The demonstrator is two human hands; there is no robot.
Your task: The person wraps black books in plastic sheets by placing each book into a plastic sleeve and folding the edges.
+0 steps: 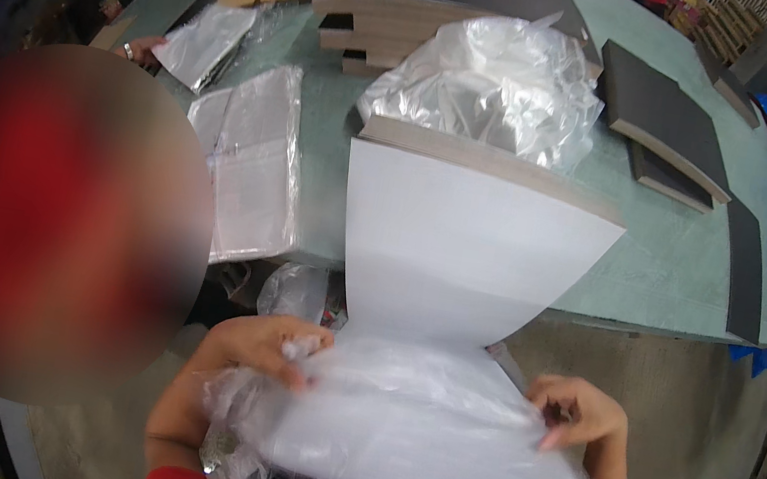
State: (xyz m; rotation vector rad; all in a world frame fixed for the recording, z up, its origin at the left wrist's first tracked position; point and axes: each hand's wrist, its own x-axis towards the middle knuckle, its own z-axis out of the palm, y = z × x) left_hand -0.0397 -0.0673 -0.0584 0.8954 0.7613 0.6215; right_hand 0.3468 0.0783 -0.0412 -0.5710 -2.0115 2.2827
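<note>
Pinching crinkled clear film [418, 398] near its two sides with left hand [274, 348] and right hand [582, 415], in front of the matte green table [661, 276] and close against a smooth white panel [469, 244] with a thick, layered edge. Facing a glossy, rumpled heap of plastic [500, 87] near flat, dark, straight-edged boards [667, 120].

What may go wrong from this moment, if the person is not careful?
The clear plastic between the left hand and the right hand looks thin and wrinkled, so it might tear. The white-topped stack reaches past the near edge of the green table, so it could slip.
</note>
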